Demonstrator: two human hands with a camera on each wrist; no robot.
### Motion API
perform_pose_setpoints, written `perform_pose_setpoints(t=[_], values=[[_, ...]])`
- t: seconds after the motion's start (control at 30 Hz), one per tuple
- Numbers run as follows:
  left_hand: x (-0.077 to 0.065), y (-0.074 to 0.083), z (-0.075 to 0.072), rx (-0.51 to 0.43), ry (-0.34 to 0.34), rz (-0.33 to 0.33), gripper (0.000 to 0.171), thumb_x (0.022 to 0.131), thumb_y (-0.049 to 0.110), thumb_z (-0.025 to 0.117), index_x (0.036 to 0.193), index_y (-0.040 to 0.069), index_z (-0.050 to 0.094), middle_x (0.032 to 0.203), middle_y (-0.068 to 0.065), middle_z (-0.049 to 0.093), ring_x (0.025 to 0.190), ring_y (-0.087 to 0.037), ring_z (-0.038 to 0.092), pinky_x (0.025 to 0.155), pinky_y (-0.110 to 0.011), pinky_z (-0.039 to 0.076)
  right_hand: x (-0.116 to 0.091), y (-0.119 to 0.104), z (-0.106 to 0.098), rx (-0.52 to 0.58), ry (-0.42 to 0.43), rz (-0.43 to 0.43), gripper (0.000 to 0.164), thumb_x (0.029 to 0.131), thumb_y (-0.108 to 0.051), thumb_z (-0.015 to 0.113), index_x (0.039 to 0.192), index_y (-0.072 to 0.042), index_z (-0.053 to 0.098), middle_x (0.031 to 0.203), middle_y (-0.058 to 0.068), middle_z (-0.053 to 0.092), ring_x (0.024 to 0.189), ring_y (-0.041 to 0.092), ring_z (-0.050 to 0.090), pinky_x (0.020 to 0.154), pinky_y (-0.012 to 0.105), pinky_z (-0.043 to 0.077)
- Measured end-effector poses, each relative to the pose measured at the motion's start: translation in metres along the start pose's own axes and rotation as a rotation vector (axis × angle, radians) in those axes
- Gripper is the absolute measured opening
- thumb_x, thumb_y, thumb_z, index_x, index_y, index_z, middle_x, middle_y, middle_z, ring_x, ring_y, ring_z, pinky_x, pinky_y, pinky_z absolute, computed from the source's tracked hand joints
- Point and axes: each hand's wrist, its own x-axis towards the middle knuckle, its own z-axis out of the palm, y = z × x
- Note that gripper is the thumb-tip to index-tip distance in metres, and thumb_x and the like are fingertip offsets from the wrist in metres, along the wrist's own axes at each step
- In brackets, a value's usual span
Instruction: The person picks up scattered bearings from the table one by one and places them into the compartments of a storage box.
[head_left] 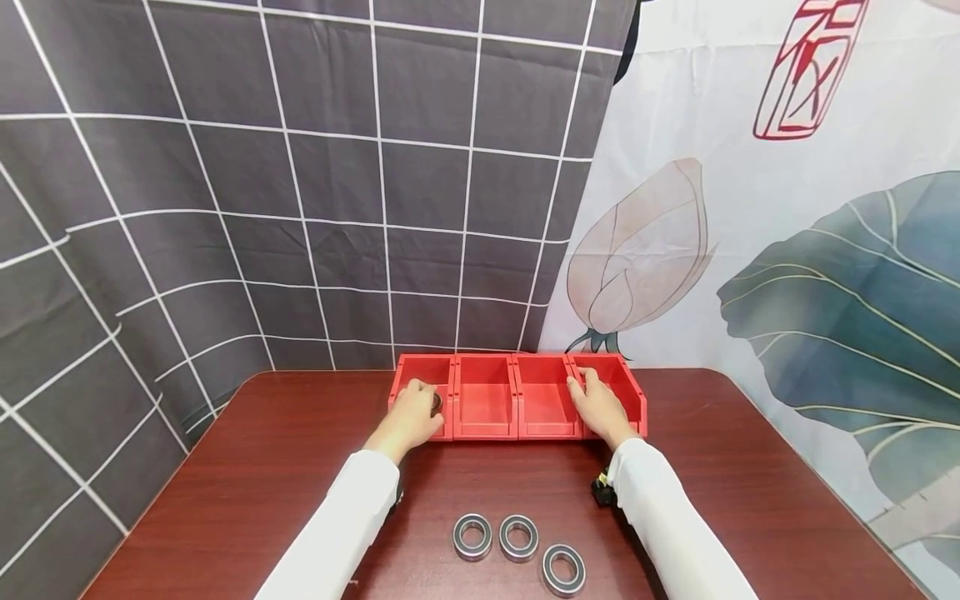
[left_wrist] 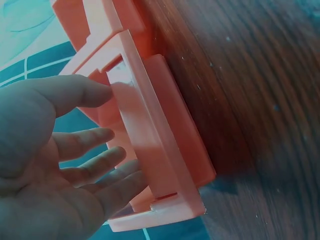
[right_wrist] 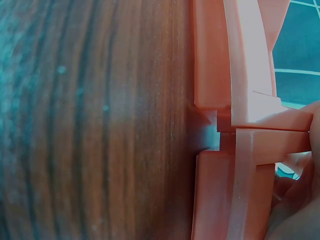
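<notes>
A row of red storage bins stands at the table's back edge. My left hand reaches over the front of the leftmost bin, fingers loosely bent and apart, nothing between them in the left wrist view. A dark ring-like piece shows beside these fingers in the head view. At the other end, my right hand straddles the walls between the two rightmost bins, gripping them with thumb on one side and fingers on the other; part of its fingers is hidden in the right wrist view.
Three ball bearings, a left one, a middle one and a right one, lie on the reddish-brown table between the forearms. Behind the bins hang a grey checked cloth and a white cloth with plant prints.
</notes>
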Motion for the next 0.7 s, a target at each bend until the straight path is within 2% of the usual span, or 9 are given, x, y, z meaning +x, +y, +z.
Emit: perform_pose_setpoints(t=[0.4,0.7], values=[[-0.016,0.005,-0.003,-0.023,0.107,0.083,0.05,0.085,0.021,0.068,0.13,0.003,0.057,0.126,-0.014,0.053,0.112,-0.028,0.053,0.096,-0.045,0.05,-0.001,0.0,0.0,0.008,-0.003,-0.001,0.056,0.101,-0.041,0.04,0.144,-0.008,0.032,0.134,0.021,0.053,0.115,0.036,0.055,0.097,0.057,0.044],[-0.027,0.012,-0.004,-0.024,0.157,0.129,0.051,0.084,0.025,0.069,0.131,0.008,0.057,0.129,-0.01,0.053,0.115,-0.026,0.052,0.096,-0.043,0.05,-0.002,0.0,0.0,0.008,0.001,-0.006,0.057,0.101,-0.042,0.039,0.145,-0.008,0.031,0.136,0.021,0.051,0.117,0.037,0.054,0.098,0.058,0.043]])
